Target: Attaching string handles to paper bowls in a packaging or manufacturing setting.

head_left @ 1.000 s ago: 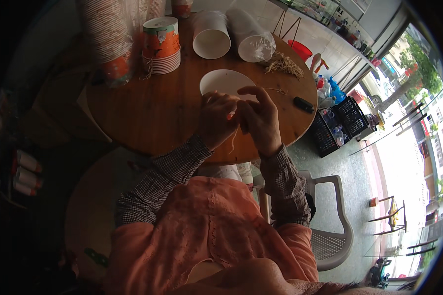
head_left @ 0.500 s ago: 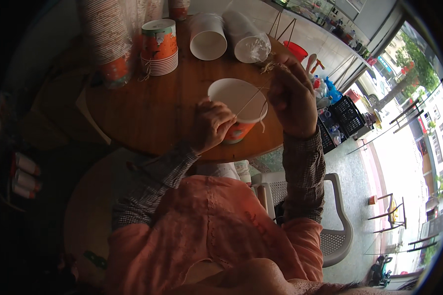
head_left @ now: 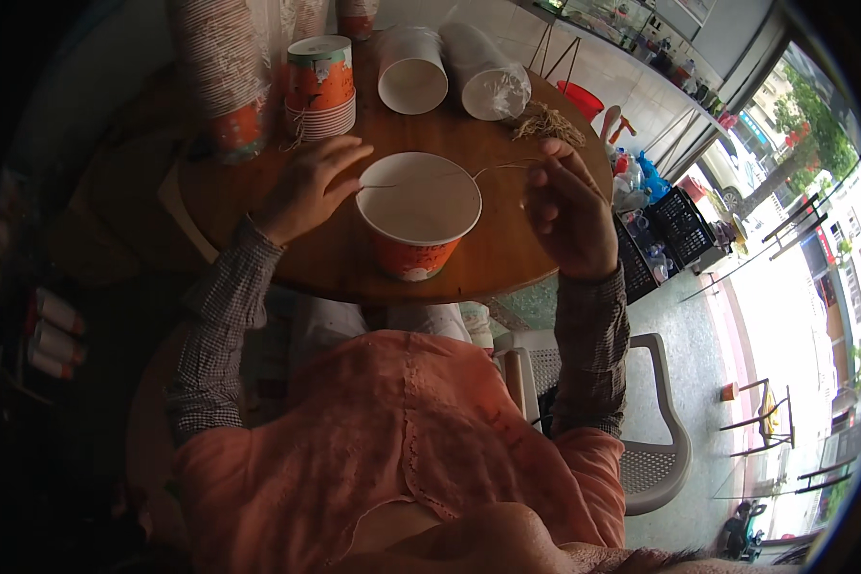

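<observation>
A large round paper bowl [head_left: 421, 256], white inside with an orange printed outside, stands upright on the table in front of me. Thin straw-coloured string [head_left: 496, 168] runs beside and across its mouth; over the white inside it is faint. My left hand [head_left: 306, 191] is left of the rim, upper fingers stretched out, with one end of the string at its lower fingertips. To the right of the bowl, my right hand [head_left: 574, 212] pinches the string between thumb and curled fingers. Neither hand visibly touches the bowl.
On the wooden table [head_left: 507, 258], a bundle of string [head_left: 550, 124] lies at the far right. Behind the bowl are stacked orange bowls [head_left: 320, 91], two wrapped white stacks [head_left: 413, 84] lying down and a tall stack [head_left: 222, 77]. A plastic chair [head_left: 655, 450] is at my right.
My left hand has left the bowl's near rim and moved left and up, its fingers more spread. The bowl now sits further left, and the string no longer slants over its right rim.
</observation>
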A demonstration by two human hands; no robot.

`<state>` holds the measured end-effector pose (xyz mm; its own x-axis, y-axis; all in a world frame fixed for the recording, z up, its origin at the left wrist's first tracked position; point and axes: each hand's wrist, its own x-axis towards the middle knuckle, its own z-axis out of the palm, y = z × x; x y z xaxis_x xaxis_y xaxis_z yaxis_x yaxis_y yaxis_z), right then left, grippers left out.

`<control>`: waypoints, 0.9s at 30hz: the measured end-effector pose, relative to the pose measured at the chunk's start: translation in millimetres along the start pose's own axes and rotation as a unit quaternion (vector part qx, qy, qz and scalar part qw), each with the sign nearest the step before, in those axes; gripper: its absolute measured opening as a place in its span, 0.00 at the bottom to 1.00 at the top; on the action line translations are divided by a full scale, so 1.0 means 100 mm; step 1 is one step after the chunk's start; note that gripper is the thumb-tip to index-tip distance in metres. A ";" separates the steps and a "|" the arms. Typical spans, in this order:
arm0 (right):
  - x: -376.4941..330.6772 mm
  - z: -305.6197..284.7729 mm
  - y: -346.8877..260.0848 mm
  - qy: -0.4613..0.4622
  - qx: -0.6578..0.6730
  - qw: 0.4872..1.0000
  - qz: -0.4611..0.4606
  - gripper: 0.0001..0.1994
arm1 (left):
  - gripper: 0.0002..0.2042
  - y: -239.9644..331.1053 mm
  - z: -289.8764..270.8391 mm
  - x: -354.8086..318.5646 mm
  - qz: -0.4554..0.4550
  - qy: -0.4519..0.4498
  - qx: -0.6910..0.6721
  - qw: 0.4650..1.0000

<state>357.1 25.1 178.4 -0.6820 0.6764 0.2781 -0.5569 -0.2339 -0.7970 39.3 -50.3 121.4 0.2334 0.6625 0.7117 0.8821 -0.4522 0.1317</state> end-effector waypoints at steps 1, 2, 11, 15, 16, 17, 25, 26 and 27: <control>0.00 0.08 0.05 -0.012 0.000 1.000 -0.004 0.08 | 0.17 0.13 -0.04 0.02 0.001 -0.002 0.001 1.000; -0.01 0.11 0.10 -0.017 -0.001 1.000 -0.011 0.08 | 0.16 0.30 -0.01 0.03 -0.004 0.023 -0.112 0.993; -0.19 0.32 0.43 -0.026 0.078 0.996 -0.036 0.08 | 0.11 1.36 0.45 -0.39 -0.226 -0.005 -0.619 0.752; -0.46 -0.03 0.55 0.041 -0.001 0.997 -0.063 0.08 | 0.10 1.32 0.41 -0.55 -0.232 -0.018 -0.563 0.793; -0.53 -0.11 0.60 0.065 -0.043 0.995 -0.061 0.09 | 0.09 1.32 0.41 -0.57 -0.236 -0.018 -0.486 0.841; -0.58 -0.13 0.65 0.064 -0.041 0.995 -0.060 0.09 | 0.09 1.34 0.40 -0.57 -0.237 -0.018 -0.485 0.842; -0.90 0.20 0.94 -0.012 -0.304 0.952 -0.030 0.13 | 0.07 1.55 0.36 -0.47 -0.030 0.007 -0.225 0.974; -0.87 0.15 1.02 -0.017 -0.344 0.936 -0.071 0.13 | 0.07 1.56 0.34 -0.45 -0.022 0.015 -0.215 0.976; -0.87 0.11 1.04 -0.017 -0.342 0.937 -0.073 0.13 | 0.07 1.56 0.33 -0.45 -0.022 0.013 -0.214 0.977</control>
<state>353.2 -65.9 77.8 -0.6434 0.6415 0.4178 -0.2193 0.3684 -0.9034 180.0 -130.7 86.7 0.1833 0.6739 0.7158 0.6386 -0.6351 0.4344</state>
